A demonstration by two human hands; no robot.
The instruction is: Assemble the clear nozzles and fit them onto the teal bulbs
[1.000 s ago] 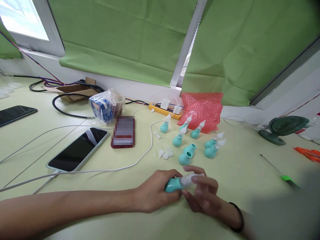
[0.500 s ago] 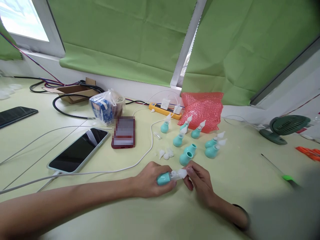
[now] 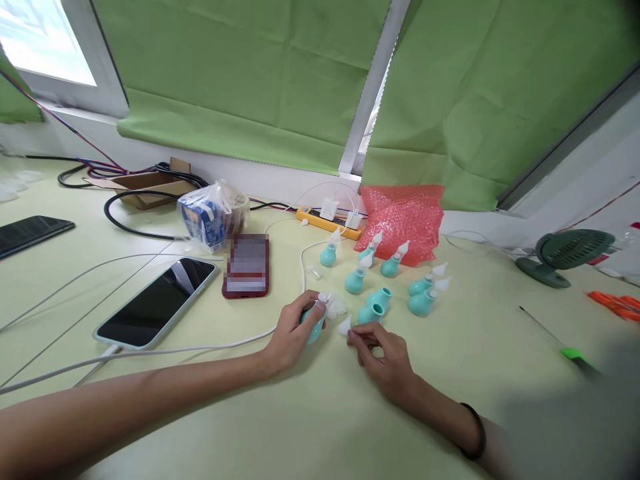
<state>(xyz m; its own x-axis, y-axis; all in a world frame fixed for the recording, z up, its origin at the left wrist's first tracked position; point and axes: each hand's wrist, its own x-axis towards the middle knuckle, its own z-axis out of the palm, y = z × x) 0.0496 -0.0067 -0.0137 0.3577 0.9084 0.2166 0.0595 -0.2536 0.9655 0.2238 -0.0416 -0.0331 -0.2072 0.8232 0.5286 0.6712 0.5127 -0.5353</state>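
My left hand [image 3: 289,333] is wrapped round a teal nasal aspirator bulb [image 3: 313,325], tilted with its clear collar pointing up. Between the thumb and fingertips of my right hand [image 3: 387,357] is a small white soft tip [image 3: 345,325], held apart from the bulb. Loose whitish tips [image 3: 337,305] lie just beyond my left hand, partly hidden by it. Two bulbs without tips, one a teal open-mouthed bulb [image 3: 369,314], rest beyond my right fingers. Several aspirators with tips stand farther back, among them a nearer aspirator [image 3: 355,281] and one on the right [image 3: 421,304].
A red bubble-wrap bag [image 3: 403,223] and a yellow power strip [image 3: 327,223] lie at the back. Phones are on the left, including a black-screened phone [image 3: 157,303] with a white cable [image 3: 220,345]. A green fan [image 3: 573,253] and a screwdriver [image 3: 570,352] are on the right.
My left hand has moved up and left, turning the bulb more upright. The white tip, earlier against the clear collar, is now apart from it in my right hand.
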